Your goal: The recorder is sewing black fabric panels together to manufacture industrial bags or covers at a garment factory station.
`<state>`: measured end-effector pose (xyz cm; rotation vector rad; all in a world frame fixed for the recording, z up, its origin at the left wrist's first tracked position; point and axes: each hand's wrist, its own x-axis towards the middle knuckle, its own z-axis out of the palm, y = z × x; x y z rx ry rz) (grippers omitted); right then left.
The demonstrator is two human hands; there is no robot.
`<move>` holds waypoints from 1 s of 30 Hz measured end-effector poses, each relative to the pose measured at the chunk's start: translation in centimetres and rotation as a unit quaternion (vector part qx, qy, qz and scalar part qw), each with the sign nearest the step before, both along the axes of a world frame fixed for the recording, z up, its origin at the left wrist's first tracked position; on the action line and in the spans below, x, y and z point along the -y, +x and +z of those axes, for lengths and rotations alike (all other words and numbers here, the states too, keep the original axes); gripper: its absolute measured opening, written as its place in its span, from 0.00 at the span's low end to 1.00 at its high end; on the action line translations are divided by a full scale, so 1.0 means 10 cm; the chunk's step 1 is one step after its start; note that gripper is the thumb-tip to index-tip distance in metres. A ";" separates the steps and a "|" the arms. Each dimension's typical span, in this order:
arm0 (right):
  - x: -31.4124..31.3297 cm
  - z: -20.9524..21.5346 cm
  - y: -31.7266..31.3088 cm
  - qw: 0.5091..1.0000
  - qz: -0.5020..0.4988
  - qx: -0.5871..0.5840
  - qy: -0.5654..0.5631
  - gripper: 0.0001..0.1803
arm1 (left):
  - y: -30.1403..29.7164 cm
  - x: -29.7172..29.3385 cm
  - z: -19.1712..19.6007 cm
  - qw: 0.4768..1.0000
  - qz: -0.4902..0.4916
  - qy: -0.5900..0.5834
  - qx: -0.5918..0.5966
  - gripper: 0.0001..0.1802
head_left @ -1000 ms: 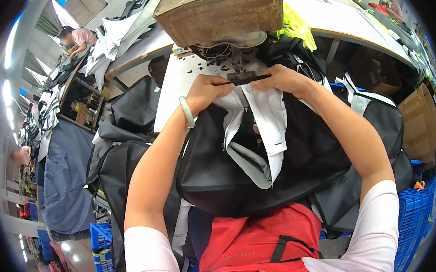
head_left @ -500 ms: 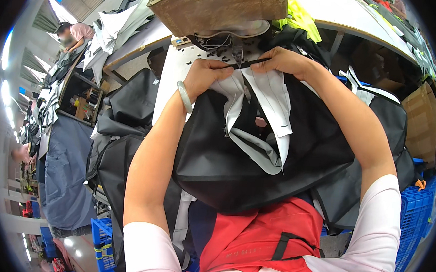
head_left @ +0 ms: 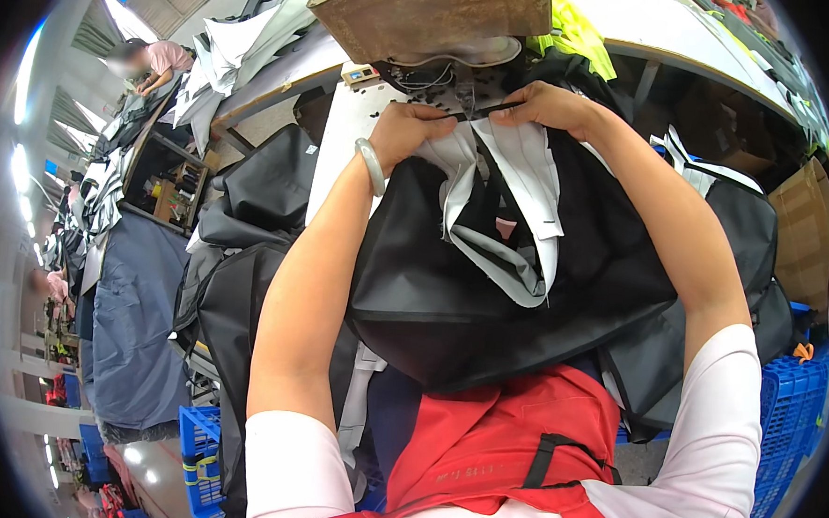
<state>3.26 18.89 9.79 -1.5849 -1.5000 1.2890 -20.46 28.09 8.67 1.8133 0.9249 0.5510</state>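
A large black fabric piece [head_left: 485, 342] with pale grey backing is spread across my front, over my red apron [head_left: 508, 442]. Pinched at its top edge is my left hand [head_left: 410, 132], a pale bangle [head_left: 370, 168] on its wrist. My right hand [head_left: 552, 110] grips the same edge a little to the right, fingers closed. Between the two runs a narrow black strip [head_left: 483, 111], right by the needle area of a sewing machine [head_left: 432, 21]. White inner flaps [head_left: 521, 166] hang open below, forming a loop.
Black fabric pieces [head_left: 259, 190] are heaped at the left, others [head_left: 730, 224] at the right. Blue crates [head_left: 790, 419] stand low at the right, another [head_left: 200, 454] at the left. Bright yellow fabric [head_left: 576, 33] lies behind the machine. A co-worker [head_left: 158, 63] bends over fabric, far left.
The whole view has shifted slightly right. Both hands keep their pinch at the fabric's edge, and more of the black strip shows by the right fingers.
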 end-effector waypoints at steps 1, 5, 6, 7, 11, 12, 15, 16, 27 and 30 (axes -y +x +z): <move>0.01 0.03 -0.02 1.000 0.001 0.000 0.002 0.33 | -0.03 -0.02 0.00 1.000 -0.009 -0.013 0.015 0.21; 0.05 0.08 -0.07 0.998 -0.025 0.048 0.023 0.32 | -0.05 -0.01 0.01 1.000 -0.013 -0.007 0.026 0.19; 0.07 0.08 -0.08 0.995 -0.051 0.074 0.038 0.31 | -0.09 -0.03 0.01 1.000 -0.013 -0.005 0.026 0.19; 0.09 0.09 -0.04 0.995 -0.050 0.073 0.040 0.31 | -0.16 -0.05 0.02 0.998 0.006 -0.013 0.065 0.18; 0.43 0.15 0.41 0.984 -0.116 0.108 0.086 0.22 | -0.46 0.02 0.14 0.991 0.069 -0.076 0.091 0.13; 0.53 0.16 0.45 0.978 -0.121 0.137 0.104 0.20 | -0.52 0.09 0.14 0.991 0.050 -0.088 0.084 0.14; 0.98 0.18 0.30 0.947 -0.109 0.244 0.179 0.22 | -0.58 0.48 0.11 0.993 0.021 -0.082 0.083 0.15; 1.20 0.26 0.07 0.858 -0.116 0.363 0.343 0.19 | -0.54 0.68 0.18 0.992 0.004 -0.105 0.075 0.16; 2.65 -0.40 -1.49 0.779 0.256 0.339 0.461 0.22 | -0.09 2.01 0.28 0.969 -0.206 0.005 0.133 0.11; 2.98 -0.21 -1.13 0.784 0.152 0.386 0.462 0.24 | -0.95 1.54 -0.27 0.944 -0.110 0.310 0.010 0.09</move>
